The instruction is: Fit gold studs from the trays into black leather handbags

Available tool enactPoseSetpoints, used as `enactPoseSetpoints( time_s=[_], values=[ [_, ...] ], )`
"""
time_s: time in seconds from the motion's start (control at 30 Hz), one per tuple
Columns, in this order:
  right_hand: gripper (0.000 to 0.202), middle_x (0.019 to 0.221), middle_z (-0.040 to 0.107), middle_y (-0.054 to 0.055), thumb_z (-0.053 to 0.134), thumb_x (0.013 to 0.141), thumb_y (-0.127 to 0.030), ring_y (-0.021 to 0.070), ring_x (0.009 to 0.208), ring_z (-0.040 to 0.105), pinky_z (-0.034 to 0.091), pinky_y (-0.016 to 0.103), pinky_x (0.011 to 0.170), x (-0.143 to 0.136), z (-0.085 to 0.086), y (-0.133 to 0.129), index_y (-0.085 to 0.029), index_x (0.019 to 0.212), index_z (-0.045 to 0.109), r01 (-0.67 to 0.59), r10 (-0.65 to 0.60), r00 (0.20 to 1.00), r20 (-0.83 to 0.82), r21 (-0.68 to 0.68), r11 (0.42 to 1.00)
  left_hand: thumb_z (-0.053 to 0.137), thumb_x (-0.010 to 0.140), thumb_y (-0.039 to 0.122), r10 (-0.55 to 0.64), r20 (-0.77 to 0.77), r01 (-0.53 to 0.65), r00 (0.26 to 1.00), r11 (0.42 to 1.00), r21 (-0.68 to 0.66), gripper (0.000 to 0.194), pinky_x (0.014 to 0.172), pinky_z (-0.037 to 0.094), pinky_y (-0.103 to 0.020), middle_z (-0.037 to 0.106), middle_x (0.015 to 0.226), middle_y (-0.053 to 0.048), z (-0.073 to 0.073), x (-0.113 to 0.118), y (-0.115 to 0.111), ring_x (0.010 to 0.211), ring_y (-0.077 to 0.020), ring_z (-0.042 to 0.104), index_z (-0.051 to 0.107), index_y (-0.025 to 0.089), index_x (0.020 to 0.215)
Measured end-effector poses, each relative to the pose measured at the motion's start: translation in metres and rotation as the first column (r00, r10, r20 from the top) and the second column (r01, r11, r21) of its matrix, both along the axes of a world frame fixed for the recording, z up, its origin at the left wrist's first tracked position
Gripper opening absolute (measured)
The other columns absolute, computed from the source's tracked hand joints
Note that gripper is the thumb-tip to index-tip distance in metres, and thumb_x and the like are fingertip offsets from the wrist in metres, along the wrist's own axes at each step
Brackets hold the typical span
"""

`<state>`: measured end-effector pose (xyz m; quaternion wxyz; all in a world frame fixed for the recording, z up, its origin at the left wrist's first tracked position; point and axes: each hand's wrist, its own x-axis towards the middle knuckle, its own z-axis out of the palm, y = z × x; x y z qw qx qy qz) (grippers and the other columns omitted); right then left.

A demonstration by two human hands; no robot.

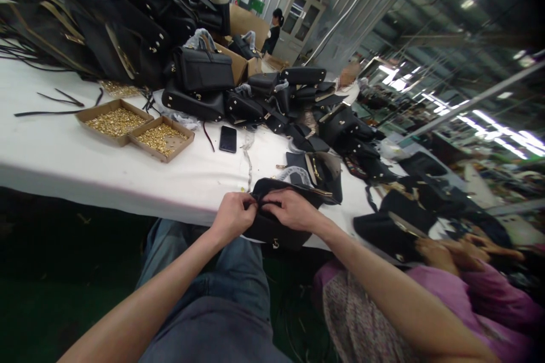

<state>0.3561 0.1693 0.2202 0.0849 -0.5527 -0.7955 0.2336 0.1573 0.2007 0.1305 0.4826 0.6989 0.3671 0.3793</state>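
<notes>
A black handbag [272, 231] with a gold clasp lies at the table's front edge, close to my lap. My left hand [235, 214] is closed, pinching the bag at its left end near the opening. From the other side my right hand [290, 208] grips the same part, its thumb and fingers bent against the black material. Whatever small part may be between the fingertips is hidden. Just behind, another black bag [330, 173] shows gold zips, with clear plastic wrap [293, 174] beside it.
Two cardboard trays of small gold fittings [114, 121] [159, 137] sit left, near a phone [227, 139]. Black bags [204, 71] are heaped along the back of the white table [170, 187]. At right, a co-worker's hands [443, 255] are at another black bag [385, 235].
</notes>
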Motion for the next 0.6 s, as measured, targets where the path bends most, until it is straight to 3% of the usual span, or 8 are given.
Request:
enactPoseSetpoints(
  time_s=[0.13,0.37,0.6],
  values=[
    [0.022,0.108,0.083,0.002,0.065,0.101,-0.021,0.0256,0.099,0.076,0.055,0.035,0.091,-0.002,-0.002,-0.004,-0.027,0.108,0.085,0.055,-0.055,0.998,-0.033,-0.004,0.998,0.064,0.088,0.017,0.024,0.02,-0.024,1.0,1.0,-0.006,0.021,0.068,0.043,-0.027,0.079,0.08,-0.007,-0.001,0.002,-0.002,0.074,-0.0183,0.069,0.084,0.015,0.082],
    [0.014,0.105,0.081,0.005,0.065,0.102,-0.022,0.0253,0.098,0.074,0.052,0.035,0.088,-0.007,-0.009,-0.011,-0.023,0.105,0.079,0.08,-0.086,0.993,0.074,0.087,0.993,0.064,0.088,0.018,-0.026,0.057,0.029,0.998,0.999,-0.04,0.018,0.07,0.043,-0.027,0.077,0.08,-0.005,-0.005,-0.002,0.001,0.076,-0.018,0.069,0.081,0.015,0.083],
    [0.013,0.11,0.079,0.005,0.064,0.104,-0.023,0.0243,0.102,0.073,0.051,0.034,0.092,-0.002,-0.012,-0.009,-0.023,0.109,0.076,0.054,-0.063,0.992,0.113,0.085,0.995,0.059,0.097,0.027,-0.165,0.11,0.173,0.98,0.982,-0.071,0.026,0.071,0.044,-0.027,0.077,0.083,-0.004,-0.008,-0.01,0.002,0.081,-0.0188,0.068,0.079,0.015,0.087]
  ],
)
